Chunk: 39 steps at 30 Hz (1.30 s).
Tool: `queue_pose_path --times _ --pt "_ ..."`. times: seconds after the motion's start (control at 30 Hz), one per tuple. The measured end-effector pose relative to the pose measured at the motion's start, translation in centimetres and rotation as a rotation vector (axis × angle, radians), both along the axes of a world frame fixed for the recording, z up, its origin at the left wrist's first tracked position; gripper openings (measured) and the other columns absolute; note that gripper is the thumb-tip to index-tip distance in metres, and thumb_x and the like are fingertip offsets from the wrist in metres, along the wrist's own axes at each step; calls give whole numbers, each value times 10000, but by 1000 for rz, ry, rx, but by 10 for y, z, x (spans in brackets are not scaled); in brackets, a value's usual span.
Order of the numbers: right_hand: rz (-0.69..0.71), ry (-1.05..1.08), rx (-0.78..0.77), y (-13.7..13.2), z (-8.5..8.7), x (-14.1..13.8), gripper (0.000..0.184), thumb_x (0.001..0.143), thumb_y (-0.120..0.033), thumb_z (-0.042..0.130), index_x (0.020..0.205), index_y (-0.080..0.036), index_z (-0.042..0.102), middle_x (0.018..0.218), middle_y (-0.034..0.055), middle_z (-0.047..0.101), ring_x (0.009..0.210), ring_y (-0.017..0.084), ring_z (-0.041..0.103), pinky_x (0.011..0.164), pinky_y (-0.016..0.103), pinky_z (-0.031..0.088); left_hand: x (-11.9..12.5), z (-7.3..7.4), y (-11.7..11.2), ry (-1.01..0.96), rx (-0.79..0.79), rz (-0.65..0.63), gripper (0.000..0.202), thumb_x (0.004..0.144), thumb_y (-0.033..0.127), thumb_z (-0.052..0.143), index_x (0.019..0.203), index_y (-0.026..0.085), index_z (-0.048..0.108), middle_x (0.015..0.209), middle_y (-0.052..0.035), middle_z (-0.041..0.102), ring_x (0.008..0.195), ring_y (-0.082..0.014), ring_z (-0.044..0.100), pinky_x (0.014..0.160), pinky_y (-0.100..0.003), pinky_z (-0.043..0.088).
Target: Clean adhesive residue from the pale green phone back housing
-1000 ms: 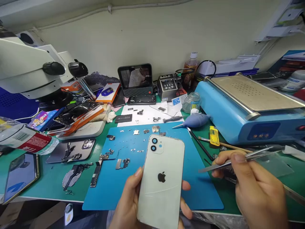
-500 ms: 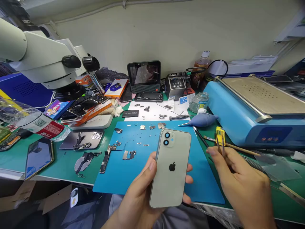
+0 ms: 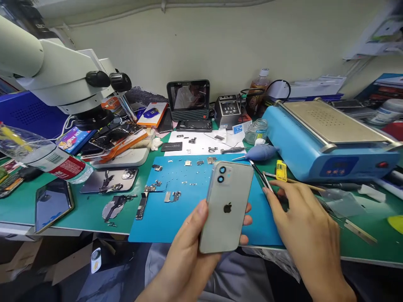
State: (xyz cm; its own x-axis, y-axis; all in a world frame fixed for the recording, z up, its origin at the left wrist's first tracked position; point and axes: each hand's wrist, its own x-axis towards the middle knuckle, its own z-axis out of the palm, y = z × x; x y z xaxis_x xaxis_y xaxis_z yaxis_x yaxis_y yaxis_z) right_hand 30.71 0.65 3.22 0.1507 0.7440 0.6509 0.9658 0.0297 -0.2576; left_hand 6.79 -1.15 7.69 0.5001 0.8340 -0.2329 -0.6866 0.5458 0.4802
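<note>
My left hand (image 3: 189,243) is wrapped round a pale iPhone (image 3: 225,222), its back with two camera lenses and an apple logo facing me. The phone is tilted up over the near part of a blue mat (image 3: 157,228). My right hand (image 3: 302,222) is lowered at the mat's right edge, thumb and fingers closed round tweezers (image 3: 267,181). The tweezers' tips point away, beside a dark thin-handled tool; the fingers partly cover them. On the mat lie several small phone parts, among them a dark circuit board strip (image 3: 141,206) and a flex cable part (image 3: 173,196).
A microscope (image 3: 63,79) overhangs the left side, with a tilted plastic bottle (image 3: 59,163) below it. At right stand a blue heating plate machine (image 3: 315,147), a blue air blower (image 3: 262,152) and a yellow piece (image 3: 281,170). Behind the mat, white paper (image 3: 198,144) holds more parts.
My right hand has gone down and left, lowering the upright tweezers toward the table beside the mat. My left hand still holds the iPhone, which sits slightly higher in view.
</note>
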Motion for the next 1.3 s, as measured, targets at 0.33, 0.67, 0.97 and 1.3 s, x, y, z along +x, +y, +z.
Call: queue_pose_path --times 0.33,0.67,0.97,1.3 --pt "482 615 -53 -56 35 -55 222 1180 -418 649 1273 -359 842 1151 -20 857 940 155 837 790 168 660 4 -3 -8 213 -86 101 392 1080 530 831 1319 218 840 1223 -106 881 1024 -236 846 860 -291 692" --pt "416 935 -178 -75 21 -55 309 1111 -530 705 1201 -317 909 1027 55 844 848 231 821 784 251 709 -9 -22 -10 323 44 19 303 978 463 943 1122 207 866 1164 -103 877 992 -215 835 878 -263 634" --pt "474 1305 -393 -74 10 -48 515 1138 -673 648 1294 -239 877 1135 124 825 1003 267 810 829 271 690 -7 -24 -13 386 77 -4 469 737 572 1113 883 186 888 1010 -106 851 968 -238 751 894 -312 589" --pt "475 1456 -482 -69 -5 -51 554 1098 -702 700 1379 -250 851 1192 150 837 992 305 822 799 323 699 -13 -33 -8 368 162 87 407 772 497 1110 844 193 849 855 -32 757 817 -141 657 767 -220 518"
